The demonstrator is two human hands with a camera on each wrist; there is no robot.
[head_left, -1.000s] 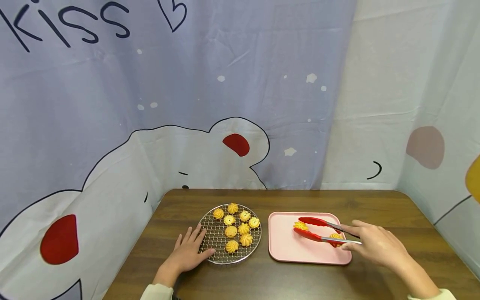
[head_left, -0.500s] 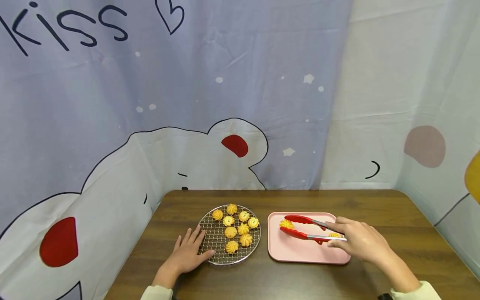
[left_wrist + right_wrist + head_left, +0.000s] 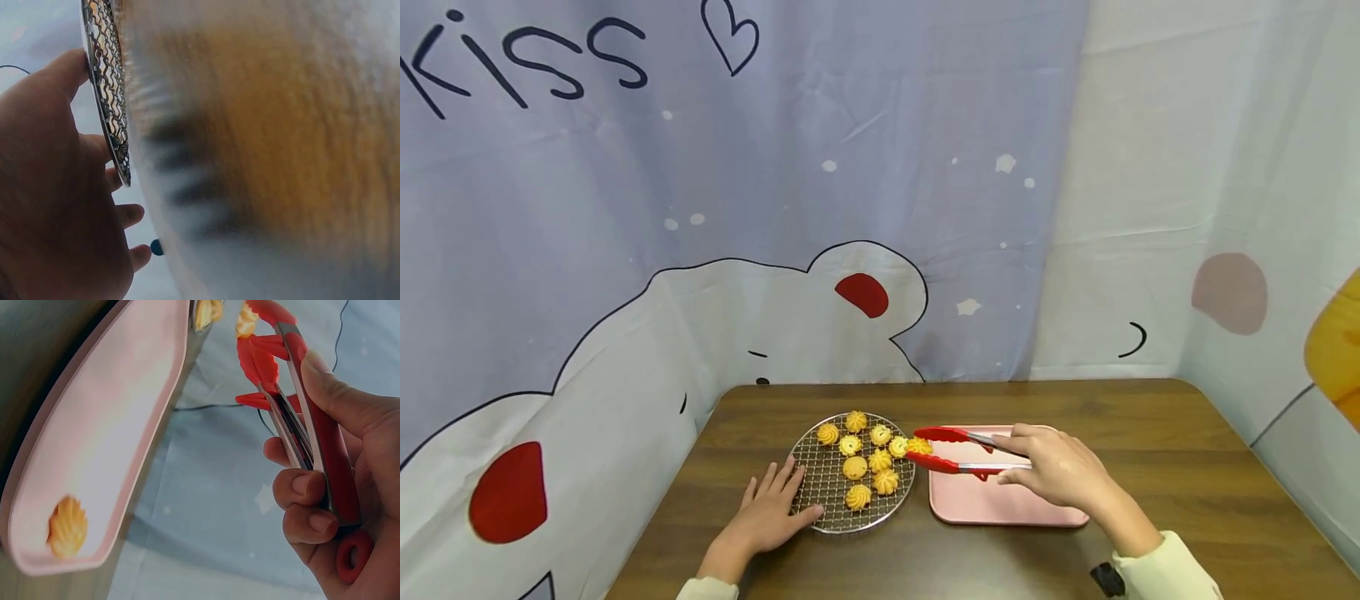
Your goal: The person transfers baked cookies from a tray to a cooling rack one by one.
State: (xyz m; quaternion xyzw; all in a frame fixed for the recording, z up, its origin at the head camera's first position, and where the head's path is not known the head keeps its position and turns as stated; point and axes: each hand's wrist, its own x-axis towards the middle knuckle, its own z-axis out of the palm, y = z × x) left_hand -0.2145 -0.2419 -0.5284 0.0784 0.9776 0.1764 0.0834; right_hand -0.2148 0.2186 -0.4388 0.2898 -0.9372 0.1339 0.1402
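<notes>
My right hand grips a pair of red-tipped metal tongs, pointed left. A swirled yellow butter cookie sits between the tong tips, above the right rim of a round wire cooling rack. Several similar piped cookies lie on the rack's right half and back. With fingers spread, my left hand rests on the rack's left edge; from below, the left wrist view shows its fingers at the rim. In the right wrist view, another cookie lies at one end of the pink tray.
The pink tray stands right of the rack, partly under my right hand and the tongs. Both rest on a dark wooden table. A printed curtain hangs behind and at the sides of the table.
My right hand has moved left, carrying the tongs and the cookie from above the tray to the rack's right rim. My left hand has stayed at the rack.
</notes>
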